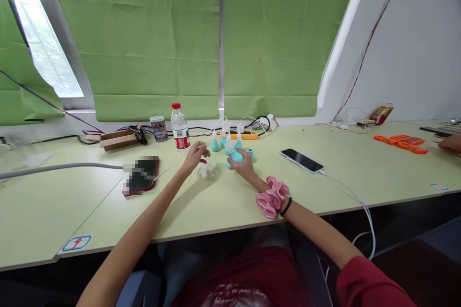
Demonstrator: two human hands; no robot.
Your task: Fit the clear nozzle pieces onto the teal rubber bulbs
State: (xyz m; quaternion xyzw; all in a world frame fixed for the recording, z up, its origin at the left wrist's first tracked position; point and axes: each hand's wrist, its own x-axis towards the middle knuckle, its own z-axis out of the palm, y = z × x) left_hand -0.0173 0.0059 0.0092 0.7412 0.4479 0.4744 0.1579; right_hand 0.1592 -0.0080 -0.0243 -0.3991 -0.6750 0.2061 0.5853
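My right hand [245,167] grips a bottle [236,156] between its fingers, seemingly to keep the nozzle [230,146] clear; my left hand [195,154], fingers parted, hovers near white pieces [206,169].

Teal bottles [238,144] part-hidden, a red-edged device [141,176] pixelated
The held bottle [236,156] and right fingers [246,157] cover parts of those toward the bench's [223,211] back edge; white pieces [208,169] nearer the front edge are too small to tell apart; clear plastic [29,151] toward the left end is blurred.
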